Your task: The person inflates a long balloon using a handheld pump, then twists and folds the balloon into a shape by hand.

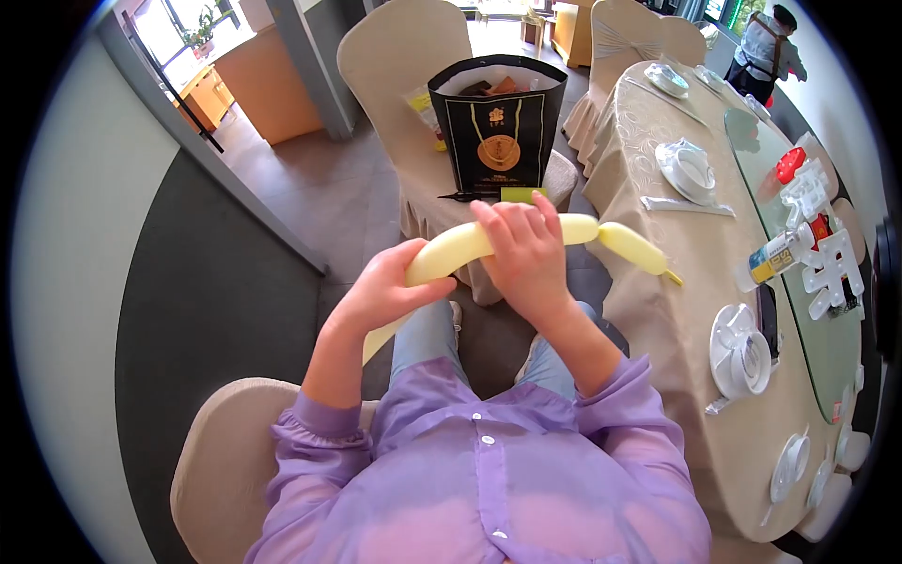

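Observation:
A long pale yellow modelling balloon [456, 246] stretches across in front of me, held in both hands above my lap. My left hand [381, 282] wraps round it on the left, and the balloon runs on below that hand toward my leg. Further right, my right hand [528, 246] grips it from above with bent fingers. Beyond the right hand a twist pinches off a short segment [634, 248], which ends in a small uninflated tip [675, 277].
Ahead, a black gift bag [500, 127] stands on a cloth-covered chair [404, 42]. To the right is a table [648, 329] with wrapped tableware [691, 174], a bottle [778, 256] and white plastic pieces [832, 273]. Another person [766, 52] stands at the far right. A wall [80, 282] rises at left.

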`<state>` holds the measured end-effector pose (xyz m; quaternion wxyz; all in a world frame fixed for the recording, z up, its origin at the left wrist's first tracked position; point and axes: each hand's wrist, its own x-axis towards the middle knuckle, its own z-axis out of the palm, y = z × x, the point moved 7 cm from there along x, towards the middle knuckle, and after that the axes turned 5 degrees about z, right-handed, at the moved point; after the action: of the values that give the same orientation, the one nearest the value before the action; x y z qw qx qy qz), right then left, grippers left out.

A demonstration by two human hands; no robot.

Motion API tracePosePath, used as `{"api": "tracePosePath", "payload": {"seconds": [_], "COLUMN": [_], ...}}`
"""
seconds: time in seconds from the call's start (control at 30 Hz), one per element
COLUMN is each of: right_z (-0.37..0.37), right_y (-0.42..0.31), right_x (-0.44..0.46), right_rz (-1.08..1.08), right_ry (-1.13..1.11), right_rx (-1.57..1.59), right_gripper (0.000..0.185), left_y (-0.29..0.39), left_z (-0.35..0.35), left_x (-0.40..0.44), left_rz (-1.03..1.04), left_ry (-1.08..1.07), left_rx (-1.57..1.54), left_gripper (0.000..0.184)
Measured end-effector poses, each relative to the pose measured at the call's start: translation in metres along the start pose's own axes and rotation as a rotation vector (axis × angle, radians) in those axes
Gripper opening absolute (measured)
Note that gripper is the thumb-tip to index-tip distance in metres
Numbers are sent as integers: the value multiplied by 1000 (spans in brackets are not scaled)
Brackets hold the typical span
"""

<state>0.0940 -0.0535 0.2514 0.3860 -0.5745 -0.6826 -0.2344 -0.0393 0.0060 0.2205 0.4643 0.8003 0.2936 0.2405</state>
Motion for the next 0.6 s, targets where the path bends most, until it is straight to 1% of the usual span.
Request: {"api": "tracePosePath", "payload": {"seconds": [0.03, 0.13, 0.17, 0.23, 0.27, 0.3, 0.33, 0.37, 0.4, 0.43, 0.47, 0.5, 0.53, 0.57, 0.6], "right_z": [0, 2, 4, 5, 4, 3, 6, 8, 9, 12, 21, 30, 32, 40, 48], "right_y": [2, -2, -2, -2, -9, -16, -19, -28, -34, -30, -27, -25, -25, -23, -21], "right_x": [2, 6, 5, 6, 6, 5, 5, 1, -5, -8, -12, -16, -16, -17, -18], "right_rz": [-5, -40, -40, -39, -107, -175, -169, -276, -379, -363, -364, -365, -352, -319, -285], "right_ry": [-7, -25, -65, -104, -90, -76, -77, -40, -6, -8, -82, -156, -153, -227, -303], "right_rx": [-1, 6, -5, -19, -37, -55, -65, -68, -82, -119, -110, -94, -117, -134, -145], "right_gripper": [42, 40, 40, 41, 38, 35, 35, 30, 27, 27, 21, 17, 17, 13, 10], "left_y": [-6, -8, -7, -2, -2, -8, -13, -15, -14, -11, -11, -10, -9, -11, -7], "left_z": [-4, -2, -3, -4, -4, 1, 9, 13, 14, 16, 22, 23, 23, 27, 27], "left_x": [-2, -7, -7, -6, -5, -4, -3, 0, 4, 8, 9, 9, 9, 11, 11], "left_rz": [-53, -56, -56, -45, -43, -131, -217, -203, -80, 48, 73, 114, 154, 171, 262], "left_ry": [11, 29, 28, 12, 9, -45, -105, -125, -90, -55, -84, -64, -37, -53, 16], "left_rx": [1, -20, -20, 43, 42, -86, -215, -218, -117, -21, -27, 112, 253, 253, 473], "left_gripper": [34, 35, 35, 33, 33, 32, 31, 31, 30, 28, 28, 22, 16, 16, 12]}}
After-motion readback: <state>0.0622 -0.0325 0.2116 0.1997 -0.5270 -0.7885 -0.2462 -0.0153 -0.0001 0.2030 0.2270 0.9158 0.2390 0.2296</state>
